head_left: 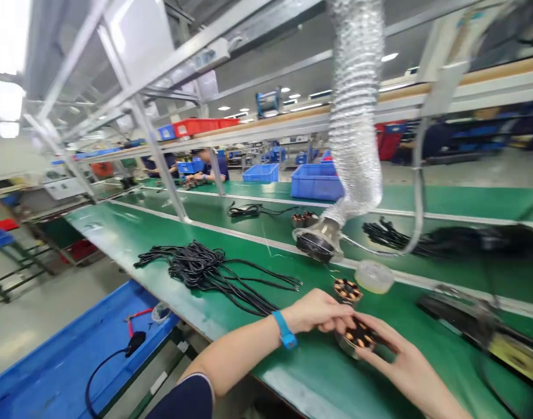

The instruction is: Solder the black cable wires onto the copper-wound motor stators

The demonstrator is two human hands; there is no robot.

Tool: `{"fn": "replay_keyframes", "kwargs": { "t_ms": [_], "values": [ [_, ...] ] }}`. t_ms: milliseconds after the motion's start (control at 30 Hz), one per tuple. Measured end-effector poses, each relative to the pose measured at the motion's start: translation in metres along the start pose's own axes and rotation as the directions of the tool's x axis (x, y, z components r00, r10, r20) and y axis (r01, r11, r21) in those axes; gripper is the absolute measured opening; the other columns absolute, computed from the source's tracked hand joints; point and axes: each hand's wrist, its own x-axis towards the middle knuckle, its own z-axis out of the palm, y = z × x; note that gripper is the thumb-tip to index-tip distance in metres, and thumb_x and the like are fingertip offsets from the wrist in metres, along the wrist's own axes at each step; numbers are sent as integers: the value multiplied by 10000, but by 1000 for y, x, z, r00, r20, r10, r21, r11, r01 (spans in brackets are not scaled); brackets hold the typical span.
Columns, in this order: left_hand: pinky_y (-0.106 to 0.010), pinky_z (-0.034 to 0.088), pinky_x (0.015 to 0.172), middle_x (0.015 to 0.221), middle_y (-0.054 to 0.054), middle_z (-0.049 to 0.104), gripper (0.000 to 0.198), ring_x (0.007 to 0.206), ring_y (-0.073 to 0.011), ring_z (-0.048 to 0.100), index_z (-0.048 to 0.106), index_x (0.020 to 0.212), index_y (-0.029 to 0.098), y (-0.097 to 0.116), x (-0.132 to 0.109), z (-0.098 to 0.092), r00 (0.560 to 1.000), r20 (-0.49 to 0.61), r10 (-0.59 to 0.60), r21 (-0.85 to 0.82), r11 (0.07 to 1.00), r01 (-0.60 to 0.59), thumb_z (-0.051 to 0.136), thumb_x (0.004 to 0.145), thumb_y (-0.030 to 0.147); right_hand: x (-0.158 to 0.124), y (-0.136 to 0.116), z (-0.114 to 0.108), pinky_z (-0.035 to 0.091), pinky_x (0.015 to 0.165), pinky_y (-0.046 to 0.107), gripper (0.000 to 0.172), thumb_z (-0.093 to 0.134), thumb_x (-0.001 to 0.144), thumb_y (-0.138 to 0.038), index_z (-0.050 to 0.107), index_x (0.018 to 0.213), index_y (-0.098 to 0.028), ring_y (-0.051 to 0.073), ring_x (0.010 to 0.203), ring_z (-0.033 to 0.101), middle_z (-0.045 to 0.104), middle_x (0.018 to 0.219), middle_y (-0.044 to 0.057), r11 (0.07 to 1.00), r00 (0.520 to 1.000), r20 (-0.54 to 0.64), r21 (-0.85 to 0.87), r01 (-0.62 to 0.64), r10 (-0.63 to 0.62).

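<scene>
Both my hands meet over a round motor stator (359, 337) with copper coils, low on the green bench (162, 256). My left hand (316, 311), with a blue strap on its wrist, pinches the stator's top edge. My right hand (391, 352) cups it from the right and below, fingers curled round it. A second stator (347, 290) sits just behind, beside a small translucent lid (373, 276).
A bundle of black wires (208, 270) lies to the left. A silver flexible duct (356, 116) hangs down to a fan nozzle (316, 243). Blue bins (315, 180) stand on the far belt. A person in blue (209, 166) works far off. A blue tray (66, 361) sits lower left.
</scene>
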Motion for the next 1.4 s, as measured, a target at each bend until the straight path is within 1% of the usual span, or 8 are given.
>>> {"fn": "replay_keyframes", "kwargs": {
  "t_ms": [100, 200, 567, 733, 900, 1067, 1233, 1400],
  "values": [
    [-215, 303, 509, 660, -15, 616, 385, 546, -85, 444, 711, 796, 108, -18, -19, -3, 954, -198, 225, 310, 938, -157, 690, 759, 491, -7, -17, 0, 436, 1094, 482, 582, 726, 750, -508, 616, 1272, -275, 322, 1241, 554, 587, 1343, 82, 1000, 999, 43, 16, -3, 3],
    [-213, 331, 547, 749, -18, 665, 309, 600, -102, 475, 712, 854, 135, -37, -35, -6, 975, -63, 211, 431, 888, -164, 711, 743, 423, -10, -27, -3, 407, 1117, 448, 571, 741, 767, -442, 590, 1296, -291, 288, 1270, 526, 559, 1367, 58, 999, 998, 64, 50, -20, 17],
    [-189, 124, 365, 481, 23, 543, 461, 320, -25, 226, 624, 824, 114, -32, -25, 10, 986, 154, 56, -160, 987, -31, 569, 846, 571, -19, -35, -4, 449, 1065, 398, 599, 816, 711, -391, 616, 1262, -265, 254, 1189, 572, 575, 1305, 67, 985, 1000, 26, 171, -19, 15],
    [-178, 134, 338, 487, -20, 591, 589, 292, -28, 278, 679, 873, 72, -18, -18, 16, 978, 204, -31, -49, 998, 41, 554, 822, 645, -22, -36, -5, 448, 1060, 403, 610, 810, 714, -394, 610, 1273, -254, 254, 1189, 570, 569, 1322, 73, 981, 1000, 21, 193, -27, 23],
    [-166, 240, 367, 575, -36, 620, 577, 365, -43, 381, 700, 874, 79, -9, -32, -46, 992, -93, 85, 183, 981, -66, 546, 834, 634, -24, -39, -8, 383, 1119, 425, 593, 761, 766, -372, 567, 1322, -295, 261, 1277, 504, 521, 1398, 52, 986, 997, 49, 148, -74, 68],
    [-185, 314, 423, 649, -13, 591, 506, 461, -74, 433, 683, 879, 114, -9, -19, -145, 786, -532, 314, 341, 930, -141, 551, 814, 598, -23, -41, -9, 331, 1160, 434, 613, 726, 794, -404, 514, 1365, -332, 255, 1331, 453, 471, 1450, 31, 987, 991, 73, 109, -117, 110],
    [-290, 463, 629, 871, -91, 663, 442, 664, -171, 570, 693, 926, 122, -13, 20, -205, 798, -433, 420, 725, 688, 32, 529, 803, 514, -19, -37, -11, 438, 1079, 400, 492, 642, 851, -461, 564, 1309, -299, 229, 1207, 563, 533, 1379, 50, 987, 990, -47, 86, -132, 137],
    [-336, 457, 810, 890, -94, 648, 243, 817, -219, 581, 671, 750, 150, -6, 58, -205, 878, -228, 420, 824, 564, -56, 668, 735, 393, -14, -18, -14, 562, 874, 336, 388, 591, 869, -528, 696, 1080, -220, 212, 938, 681, 689, 1107, 85, 992, 936, -334, -21, -122, 108]
  ]
}}
